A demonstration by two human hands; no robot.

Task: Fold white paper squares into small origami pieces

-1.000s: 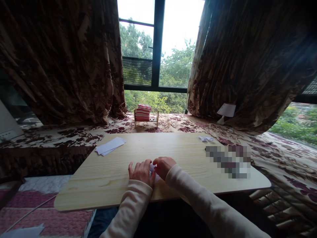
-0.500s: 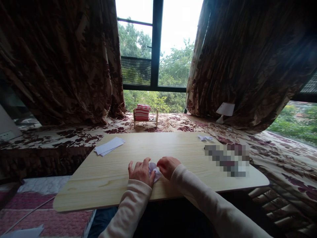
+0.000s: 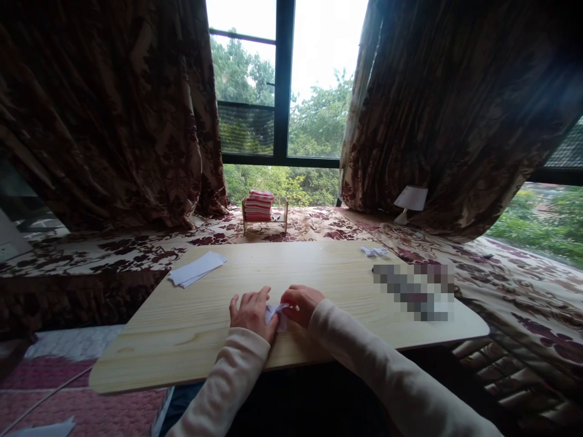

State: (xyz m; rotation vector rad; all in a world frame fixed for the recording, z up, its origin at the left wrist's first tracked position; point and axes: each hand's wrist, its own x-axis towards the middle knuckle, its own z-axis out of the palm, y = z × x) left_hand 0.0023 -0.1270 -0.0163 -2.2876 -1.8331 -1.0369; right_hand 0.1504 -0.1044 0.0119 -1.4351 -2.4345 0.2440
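White paper (image 3: 275, 311) sits lower centre: right hand (image 3: 304, 304) pinched on its edge, left hand (image 3: 250, 312) against it, likely bracing; can't tell if those fingers clamp. Flat sheets (image 3: 197, 269) lie centre-left, probably staged in reach.

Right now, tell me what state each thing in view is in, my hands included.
Paper in hand: bent up, not flat
Left hand: resting on the paper in hand, fingers partly spread
Right hand: pinching its end
Paper sheets: flat, unevenly stacked
Paper pieces: folded or crumpled, cannot tell which
Striped cloths: folded, stacked
Lamp: standing
Curtains: parted
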